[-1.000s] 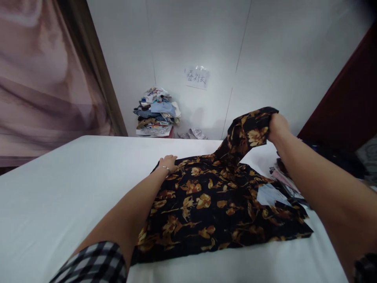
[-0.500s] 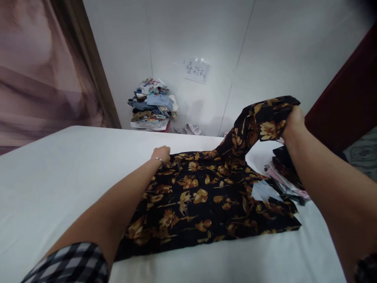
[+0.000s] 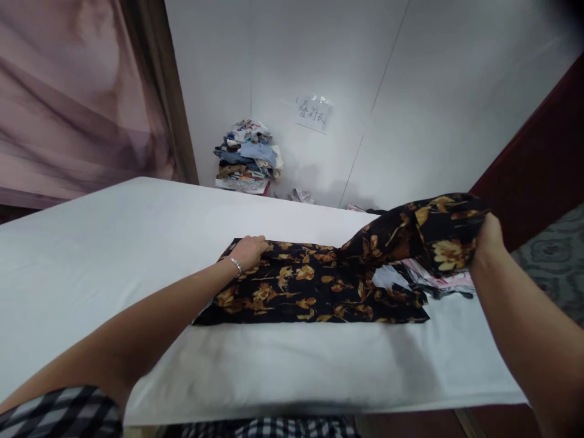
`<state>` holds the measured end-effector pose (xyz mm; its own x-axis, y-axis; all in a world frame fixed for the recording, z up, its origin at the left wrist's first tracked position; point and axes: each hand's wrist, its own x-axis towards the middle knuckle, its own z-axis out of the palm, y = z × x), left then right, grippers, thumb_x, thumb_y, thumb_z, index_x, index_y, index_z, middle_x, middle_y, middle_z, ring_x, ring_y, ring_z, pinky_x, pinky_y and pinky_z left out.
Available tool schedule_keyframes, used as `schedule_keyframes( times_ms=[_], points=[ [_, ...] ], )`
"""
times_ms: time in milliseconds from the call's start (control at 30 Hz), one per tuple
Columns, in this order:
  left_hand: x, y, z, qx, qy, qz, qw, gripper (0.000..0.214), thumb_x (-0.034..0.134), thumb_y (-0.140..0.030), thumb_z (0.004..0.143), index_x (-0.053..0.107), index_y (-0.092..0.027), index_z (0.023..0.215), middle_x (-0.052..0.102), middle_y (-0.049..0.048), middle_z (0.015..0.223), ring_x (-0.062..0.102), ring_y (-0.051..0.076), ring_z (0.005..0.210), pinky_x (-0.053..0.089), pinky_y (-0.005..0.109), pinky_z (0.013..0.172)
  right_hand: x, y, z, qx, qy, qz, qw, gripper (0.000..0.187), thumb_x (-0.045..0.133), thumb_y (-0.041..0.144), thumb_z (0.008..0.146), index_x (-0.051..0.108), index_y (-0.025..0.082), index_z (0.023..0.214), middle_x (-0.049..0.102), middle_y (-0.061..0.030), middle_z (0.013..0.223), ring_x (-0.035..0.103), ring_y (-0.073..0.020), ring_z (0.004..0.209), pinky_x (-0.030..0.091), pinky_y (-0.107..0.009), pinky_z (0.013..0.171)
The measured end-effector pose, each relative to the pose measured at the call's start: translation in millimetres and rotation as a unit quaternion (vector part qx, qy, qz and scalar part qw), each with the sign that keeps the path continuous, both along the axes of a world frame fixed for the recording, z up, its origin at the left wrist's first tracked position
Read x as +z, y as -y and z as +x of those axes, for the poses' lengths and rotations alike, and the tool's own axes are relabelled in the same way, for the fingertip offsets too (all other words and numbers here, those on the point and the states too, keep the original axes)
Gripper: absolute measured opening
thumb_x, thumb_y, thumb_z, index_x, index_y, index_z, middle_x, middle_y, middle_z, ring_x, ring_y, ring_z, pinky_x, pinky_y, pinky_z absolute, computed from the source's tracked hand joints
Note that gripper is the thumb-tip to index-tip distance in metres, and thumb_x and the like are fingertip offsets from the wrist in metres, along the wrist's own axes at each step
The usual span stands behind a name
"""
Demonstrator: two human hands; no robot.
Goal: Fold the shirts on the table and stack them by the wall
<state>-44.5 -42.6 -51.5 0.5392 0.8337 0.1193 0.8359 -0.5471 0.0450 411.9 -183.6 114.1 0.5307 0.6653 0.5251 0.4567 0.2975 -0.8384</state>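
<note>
A black shirt (image 3: 303,286) with a brown and yellow flower print lies flat, its long side running left to right. My left hand (image 3: 250,252), with a bracelet at the wrist, is at the shirt's far edge on the left, fingers closed on the cloth. At the right, my right hand (image 3: 488,243) grips a raised part of the shirt, perhaps a sleeve, lifted off the table; its fingertips are hidden behind the cloth. A pale grey-blue patch (image 3: 390,277) shows near the shirt's right end.
The shirt lies on a white-covered table (image 3: 137,243). Folded clothes (image 3: 447,280) are at the right, partly behind the raised cloth. A tall clothes pile (image 3: 250,155) stands beyond the far edge by the wall. A paper sign (image 3: 313,114) hangs above, and a pinkish curtain (image 3: 82,109) is at left.
My right hand has moved right and lower, drawing the raised cloth out lower and farther right. My left hand stays at the shirt's far edge. The view has shifted, showing the table's near edge.
</note>
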Motion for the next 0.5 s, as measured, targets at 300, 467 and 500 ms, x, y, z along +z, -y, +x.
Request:
schedule_keyframes(
  times_ms=[300,467,500],
  points=[
    [-12.7,31,-12,0.026,0.033,0.012,0.999,0.015,0.059,-0.008,0.073,0.064,-0.02,0.082,0.066,0.01,0.101,0.062,0.028,0.104,0.042,0.037,0.094,-23.4,51,-8,0.03,-0.228,-0.047,0.972,0.032,0.046,0.038,0.085,0.07,0.018,0.09,0.072,-0.0137,0.102,0.069,-0.0256,0.09,0.055,-0.041,0.077],
    [-7.3,34,-13,0.106,0.067,0.038,0.991,0.026,0.044,-0.006,0.08,0.063,-0.018,0.093,0.068,0.0103,0.1,0.064,0.025,0.094,0.044,0.034,0.081,-13.4,64,-14,0.017,-0.249,0.064,0.966,0.025,0.056,0.035,0.066,0.067,0.024,0.086,0.072,-0.0055,0.089,0.069,-0.0269,0.083,0.06,-0.044,0.076],
    [-6.4,35,-13,0.113,0.072,0.042,0.99,0.029,0.041,-0.005,0.08,0.063,-0.018,0.095,0.068,0.01,0.101,0.064,0.024,0.094,0.044,0.033,0.081,-11.5,66,-14,0.017,-0.24,0.079,0.967,0.025,0.057,0.034,0.064,0.066,0.025,0.085,0.071,-0.0047,0.086,0.069,-0.027,0.083,0.06,-0.045,0.076]
  ],
)
